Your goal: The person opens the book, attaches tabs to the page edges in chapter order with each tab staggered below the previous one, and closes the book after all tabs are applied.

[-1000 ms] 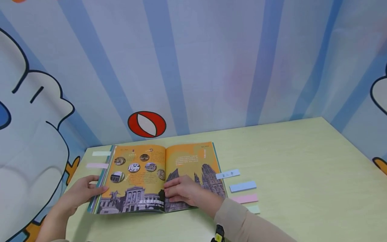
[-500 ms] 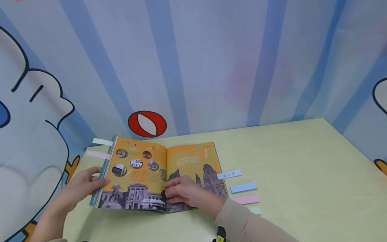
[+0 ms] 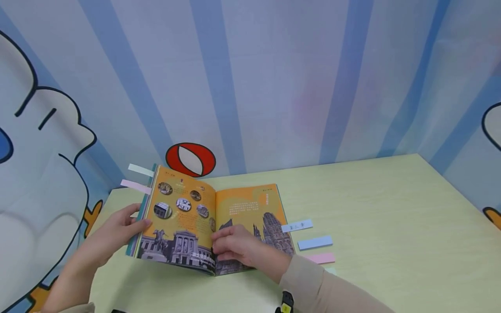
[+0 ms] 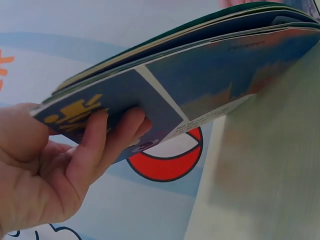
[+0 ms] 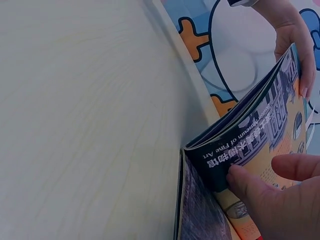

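Observation:
An open book (image 3: 250,202) with orange pages and pictures of buildings lies towards the left of the table. My left hand (image 3: 113,237) grips its left half at the outer edge, thumb on top and fingers beneath, and holds that half tilted up. In the left wrist view the fingers (image 4: 90,145) press against the blue underside. My right hand (image 3: 238,247) rests along the centre fold, fingers fairly straight on the lower pages. A white tab (image 3: 141,170) and a pink tab (image 3: 135,187) stick out past the left edge.
At the book's right edge are a pale tab with handwriting (image 3: 297,226), a blue tab (image 3: 315,242) and a pink tab (image 3: 322,258). The light table (image 3: 375,217) extends to the right. A cartoon-printed curtain (image 3: 274,95) stands behind and at the sides.
My left hand has raised the book's left half, tilting it up and inward to the right. My right hand has stayed at the fold.

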Demonstrator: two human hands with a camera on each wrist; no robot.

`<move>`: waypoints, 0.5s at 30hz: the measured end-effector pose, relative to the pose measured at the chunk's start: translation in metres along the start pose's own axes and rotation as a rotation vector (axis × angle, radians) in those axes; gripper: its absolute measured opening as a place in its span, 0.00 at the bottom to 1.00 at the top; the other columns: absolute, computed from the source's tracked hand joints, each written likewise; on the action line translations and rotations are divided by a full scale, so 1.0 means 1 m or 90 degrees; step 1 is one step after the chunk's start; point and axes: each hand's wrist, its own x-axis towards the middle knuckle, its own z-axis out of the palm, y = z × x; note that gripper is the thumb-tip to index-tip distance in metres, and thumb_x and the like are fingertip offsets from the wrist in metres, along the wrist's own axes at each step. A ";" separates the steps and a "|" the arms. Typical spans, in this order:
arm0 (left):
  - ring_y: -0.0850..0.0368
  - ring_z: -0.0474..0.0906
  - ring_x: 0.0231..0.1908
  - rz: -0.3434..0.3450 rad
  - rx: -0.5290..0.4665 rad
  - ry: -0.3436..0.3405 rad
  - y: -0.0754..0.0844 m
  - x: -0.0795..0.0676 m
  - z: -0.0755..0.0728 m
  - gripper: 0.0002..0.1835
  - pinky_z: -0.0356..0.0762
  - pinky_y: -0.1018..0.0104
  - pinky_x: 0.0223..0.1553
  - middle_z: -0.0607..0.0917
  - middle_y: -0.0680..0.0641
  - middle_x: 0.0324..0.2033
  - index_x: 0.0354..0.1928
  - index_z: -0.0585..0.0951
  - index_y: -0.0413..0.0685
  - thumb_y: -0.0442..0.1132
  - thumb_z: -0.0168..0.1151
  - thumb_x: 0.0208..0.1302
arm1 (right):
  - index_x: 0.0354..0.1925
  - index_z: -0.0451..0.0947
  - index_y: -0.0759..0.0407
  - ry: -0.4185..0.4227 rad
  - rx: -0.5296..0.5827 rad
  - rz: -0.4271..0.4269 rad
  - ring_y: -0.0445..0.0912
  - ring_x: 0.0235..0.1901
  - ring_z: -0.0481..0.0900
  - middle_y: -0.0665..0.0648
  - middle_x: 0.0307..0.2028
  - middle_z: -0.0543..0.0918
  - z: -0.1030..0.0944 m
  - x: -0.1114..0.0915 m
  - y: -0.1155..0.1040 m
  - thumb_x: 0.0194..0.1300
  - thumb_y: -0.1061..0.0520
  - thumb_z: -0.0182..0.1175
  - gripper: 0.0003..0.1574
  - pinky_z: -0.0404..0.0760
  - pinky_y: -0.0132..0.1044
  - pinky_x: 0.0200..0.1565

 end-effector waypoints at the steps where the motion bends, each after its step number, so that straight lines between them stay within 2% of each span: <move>1: 0.49 0.82 0.36 0.005 -0.009 -0.005 0.001 0.000 0.002 0.30 0.80 0.58 0.38 0.82 0.37 0.42 0.68 0.51 0.32 0.42 0.46 0.72 | 0.52 0.75 0.73 0.003 -0.002 -0.001 0.48 0.35 0.81 0.62 0.39 0.82 0.001 0.000 -0.001 0.56 0.72 0.56 0.22 0.81 0.42 0.40; 7: 0.50 0.81 0.39 0.032 -0.052 -0.043 0.008 0.002 0.009 0.30 0.79 0.56 0.40 0.79 0.36 0.47 0.70 0.46 0.36 0.43 0.40 0.74 | 0.52 0.75 0.72 0.009 -0.012 0.000 0.45 0.30 0.79 0.62 0.36 0.81 0.001 -0.002 -0.005 0.58 0.71 0.54 0.21 0.82 0.41 0.38; 15: 0.48 0.81 0.40 0.075 -0.056 -0.055 0.023 0.005 0.020 0.30 0.79 0.56 0.40 0.78 0.34 0.48 0.71 0.46 0.38 0.43 0.40 0.75 | 0.53 0.73 0.74 0.002 -0.003 -0.030 0.45 0.31 0.79 0.63 0.41 0.81 0.002 -0.005 -0.014 0.57 0.72 0.54 0.23 0.82 0.39 0.39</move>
